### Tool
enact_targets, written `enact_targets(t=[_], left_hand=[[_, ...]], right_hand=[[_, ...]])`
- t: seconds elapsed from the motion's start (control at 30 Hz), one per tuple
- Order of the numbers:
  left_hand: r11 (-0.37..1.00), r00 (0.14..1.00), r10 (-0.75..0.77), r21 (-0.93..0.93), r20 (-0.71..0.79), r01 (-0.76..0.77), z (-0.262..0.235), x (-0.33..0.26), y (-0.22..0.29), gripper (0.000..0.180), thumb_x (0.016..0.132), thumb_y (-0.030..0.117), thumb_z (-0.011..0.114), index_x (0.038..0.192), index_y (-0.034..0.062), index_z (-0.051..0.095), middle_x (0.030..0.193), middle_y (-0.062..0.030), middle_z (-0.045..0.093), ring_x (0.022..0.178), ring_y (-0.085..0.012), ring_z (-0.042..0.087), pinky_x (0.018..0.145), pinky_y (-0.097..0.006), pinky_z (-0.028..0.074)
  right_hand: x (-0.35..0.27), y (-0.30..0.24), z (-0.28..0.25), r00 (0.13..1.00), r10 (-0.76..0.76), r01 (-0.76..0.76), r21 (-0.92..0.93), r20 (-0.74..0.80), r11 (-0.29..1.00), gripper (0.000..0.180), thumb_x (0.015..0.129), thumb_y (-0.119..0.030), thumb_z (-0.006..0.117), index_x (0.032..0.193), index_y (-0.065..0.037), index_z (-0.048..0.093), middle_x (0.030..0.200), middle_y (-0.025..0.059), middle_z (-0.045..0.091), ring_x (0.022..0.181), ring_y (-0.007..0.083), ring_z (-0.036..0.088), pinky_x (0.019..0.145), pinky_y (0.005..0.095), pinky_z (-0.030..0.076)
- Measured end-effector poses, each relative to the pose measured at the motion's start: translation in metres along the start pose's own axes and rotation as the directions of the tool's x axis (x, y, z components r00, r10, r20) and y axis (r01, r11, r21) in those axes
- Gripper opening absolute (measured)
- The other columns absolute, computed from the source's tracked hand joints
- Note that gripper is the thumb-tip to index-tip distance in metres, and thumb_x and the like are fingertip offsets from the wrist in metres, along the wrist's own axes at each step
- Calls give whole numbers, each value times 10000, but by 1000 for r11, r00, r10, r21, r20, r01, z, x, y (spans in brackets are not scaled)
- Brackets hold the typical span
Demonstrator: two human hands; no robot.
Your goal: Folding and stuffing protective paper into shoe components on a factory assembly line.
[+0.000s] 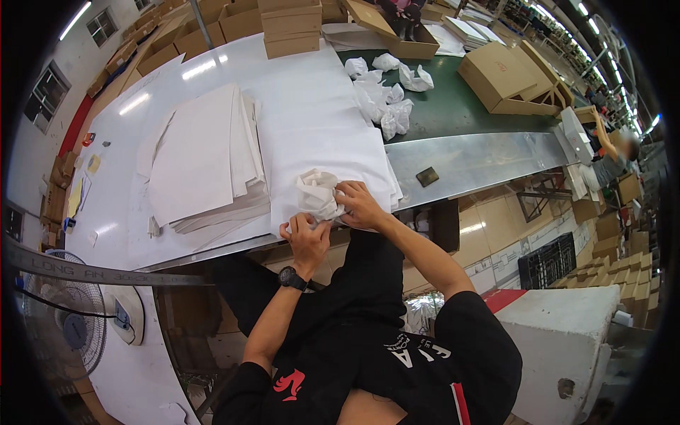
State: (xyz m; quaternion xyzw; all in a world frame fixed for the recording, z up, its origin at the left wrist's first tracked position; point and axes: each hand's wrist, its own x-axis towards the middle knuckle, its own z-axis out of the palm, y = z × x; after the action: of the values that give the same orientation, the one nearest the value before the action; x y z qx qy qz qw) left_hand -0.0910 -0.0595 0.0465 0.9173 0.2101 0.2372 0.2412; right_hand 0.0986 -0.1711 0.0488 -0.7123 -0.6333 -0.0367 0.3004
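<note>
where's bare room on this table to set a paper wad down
Free: the white table between the paper stack and the cardboard boxes, and the metal strip right of both hands. Crowded: the green belt holding crumpled wads, and the near edge where left hand and right hand grip a wad.

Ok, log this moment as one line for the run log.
left hand: grips paper wad | right hand: on wad | wad: at table edge | paper stack: left of wad

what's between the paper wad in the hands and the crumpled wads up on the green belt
In the head view, only bare flat white sheet separates the held wad from the crumpled wads on the green belt.
</note>
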Motion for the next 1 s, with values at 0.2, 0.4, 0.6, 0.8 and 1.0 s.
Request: enact_targets(t=[0.2,0.4,0.6,0.8,1.0], left_hand=[[793,793,608,65,-43,-605,-18,63,-15,121,829,257,739,875,146,751,1154,-105,631,1138,-303,576,966,-528,429],[979,881,204,-110,427,-174,-9,165,-33,336,885,350,698,793,29,729,725,-140,670,673,-350,639,621,-415,495],[994,611,107,-69,785,-84,-11,238,-50,374,835,404,751,823,32,726,757,-138,690,629,-318,621,565,-405,459],[561,646,678,322,351,-763,-21,175,3,245,815,209,688,1027,86,682,1116,-92,628,1103,-283,578,932,-477,448],[746,746,575,159,335,-647,-8,136,-39,534,761,263,793,1219,62,605,1238,-102,606,1198,-304,555,984,-471,437]], right_hand=[[15,30,-19,972,56,-117,263,227,958,413,740,-205,724,1139,-112,664,1357,165,563,1251,369,525,1058,441,402],[55,-32,-70,924,327,-328,31,-200,944,299,778,-79,641,1075,-69,677,1128,144,629,1048,371,602,899,461,500],[55,-51,-16,985,121,-169,-566,-122,807,403,760,-205,723,1100,-4,646,1190,152,625,1184,317,565,1034,494,412],[36,-18,-7,937,335,-273,-396,95,877,609,758,-242,752,1289,-11,563,1298,168,585,1277,338,517,1117,511,375],[29,9,-7,960,263,-239,-208,96,948,612,768,-195,747,1327,-54,540,1292,162,601,1168,361,594,1034,491,450]])
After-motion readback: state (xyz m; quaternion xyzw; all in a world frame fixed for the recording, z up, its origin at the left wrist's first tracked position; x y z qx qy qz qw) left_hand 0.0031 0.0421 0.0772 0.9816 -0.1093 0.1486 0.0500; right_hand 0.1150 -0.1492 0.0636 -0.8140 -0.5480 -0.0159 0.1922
